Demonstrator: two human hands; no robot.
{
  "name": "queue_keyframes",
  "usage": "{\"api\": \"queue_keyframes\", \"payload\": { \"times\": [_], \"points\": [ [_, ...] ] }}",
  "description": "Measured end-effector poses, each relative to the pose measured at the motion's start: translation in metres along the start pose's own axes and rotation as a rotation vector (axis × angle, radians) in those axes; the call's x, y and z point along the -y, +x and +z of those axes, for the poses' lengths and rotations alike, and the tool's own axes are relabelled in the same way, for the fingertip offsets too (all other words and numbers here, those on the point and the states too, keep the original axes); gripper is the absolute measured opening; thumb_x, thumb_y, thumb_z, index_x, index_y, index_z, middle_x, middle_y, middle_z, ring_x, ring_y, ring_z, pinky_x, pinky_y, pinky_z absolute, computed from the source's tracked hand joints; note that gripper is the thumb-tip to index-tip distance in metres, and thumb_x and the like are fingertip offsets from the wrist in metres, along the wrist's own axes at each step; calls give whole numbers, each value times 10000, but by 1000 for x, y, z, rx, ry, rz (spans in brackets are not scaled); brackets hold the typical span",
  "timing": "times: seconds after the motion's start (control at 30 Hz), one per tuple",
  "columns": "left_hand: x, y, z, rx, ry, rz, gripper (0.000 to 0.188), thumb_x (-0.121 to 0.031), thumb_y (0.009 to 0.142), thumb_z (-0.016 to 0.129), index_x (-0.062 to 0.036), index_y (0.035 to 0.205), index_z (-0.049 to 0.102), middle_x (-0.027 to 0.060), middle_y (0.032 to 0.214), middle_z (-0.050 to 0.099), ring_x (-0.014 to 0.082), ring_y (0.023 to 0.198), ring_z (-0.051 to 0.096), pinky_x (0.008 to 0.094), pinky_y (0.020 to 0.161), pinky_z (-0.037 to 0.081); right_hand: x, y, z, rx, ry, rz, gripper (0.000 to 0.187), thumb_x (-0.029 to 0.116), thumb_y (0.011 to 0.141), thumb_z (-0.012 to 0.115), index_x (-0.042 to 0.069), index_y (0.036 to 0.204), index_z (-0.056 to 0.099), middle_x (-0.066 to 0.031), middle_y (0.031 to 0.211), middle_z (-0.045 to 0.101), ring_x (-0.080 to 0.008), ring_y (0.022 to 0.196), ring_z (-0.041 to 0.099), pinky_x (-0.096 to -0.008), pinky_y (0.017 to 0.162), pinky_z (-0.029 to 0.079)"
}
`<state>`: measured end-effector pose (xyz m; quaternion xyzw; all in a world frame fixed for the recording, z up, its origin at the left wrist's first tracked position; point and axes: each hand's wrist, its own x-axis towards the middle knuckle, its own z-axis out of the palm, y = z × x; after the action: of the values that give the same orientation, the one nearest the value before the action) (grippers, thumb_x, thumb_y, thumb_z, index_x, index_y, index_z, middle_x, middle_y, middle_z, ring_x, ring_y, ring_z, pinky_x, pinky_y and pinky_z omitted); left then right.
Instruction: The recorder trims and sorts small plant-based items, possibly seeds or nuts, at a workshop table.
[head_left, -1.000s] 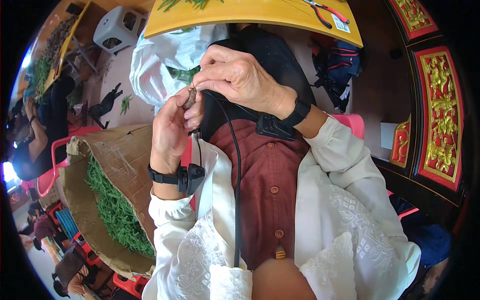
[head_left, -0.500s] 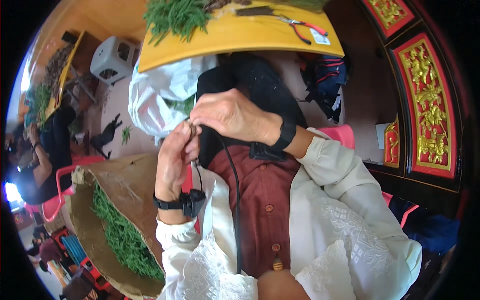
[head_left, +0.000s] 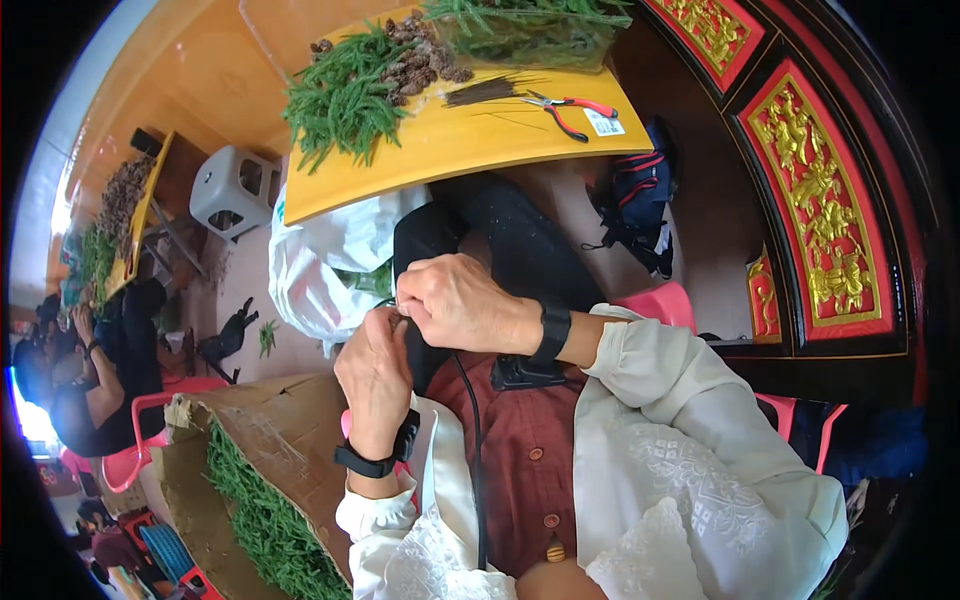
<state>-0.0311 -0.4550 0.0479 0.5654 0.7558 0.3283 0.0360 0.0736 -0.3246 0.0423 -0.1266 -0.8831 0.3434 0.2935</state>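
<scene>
Close together over my lap, both hands work on one small thing. My left hand (head_left: pixel 375 372) is closed with thumb and fingers pinched around a small brown piece (head_left: pixel 398 317), which looks like a pine cone and is mostly hidden. Against its fingertips presses my right hand (head_left: pixel 465 302), also closed, its back turned up; what it pinches cannot be made out. Beyond them is a yellow table (head_left: pixel 430 150) with green sprigs (head_left: pixel 345 100), brown pine cones (head_left: pixel 418 72), thin dark wires (head_left: pixel 485 92) and red-handled pliers (head_left: pixel 592 105).
A white plastic bag (head_left: pixel 310 262) stands under the table's near left edge. To my left, an open cardboard box (head_left: pixel 280 410) holds greenery (head_left: pixel 265 515). A grey stool (head_left: pixel 215 190) and a seated person (head_left: pixel 120 345) are farther left. A dark bag (head_left: pixel 635 205) lies right.
My view has tilted up, bringing more of the table into sight. My left hand has turned so its back faces up, covering most of the brown piece; both hands stay together.
</scene>
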Motion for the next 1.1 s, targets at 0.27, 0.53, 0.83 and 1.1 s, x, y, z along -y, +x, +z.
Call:
{"api": "queue_keyframes", "payload": {
  "times": [0.27,0.53,0.83,1.1],
  "points": [
    [45,-11,-4,185,-1086,-447,258,-277,969,487,-26,982,548,-52,662,369,48,569,296,211,511,249,-13,18,7,-86,231,-90,125,55,804,640,16,916,681,-113,812,630,-244,707,617,-319,671,493],
    [62,-23,12,345,-1571,-482,298,-297,978,431,-18,995,533,-27,639,355,73,539,295,212,488,252,-31,21,18,118,210,-394,117,87,781,688,39,887,697,-84,946,616,-224,757,618,-303,687,486],
    [61,-24,27,365,-1731,-501,305,-286,978,430,2,1011,525,-7,654,375,80,540,308,212,487,267,-41,18,19,194,215,-369,130,189,794,651,69,830,688,-58,870,648,-259,797,633,-347,689,478],
    [59,-21,29,273,-1604,-450,292,-260,979,443,16,1013,530,-7,662,374,77,563,305,208,495,264,-41,20,17,206,160,-349,152,196,808,628,51,818,671,-80,823,651,-291,781,631,-365,679,485]
  ]
}}
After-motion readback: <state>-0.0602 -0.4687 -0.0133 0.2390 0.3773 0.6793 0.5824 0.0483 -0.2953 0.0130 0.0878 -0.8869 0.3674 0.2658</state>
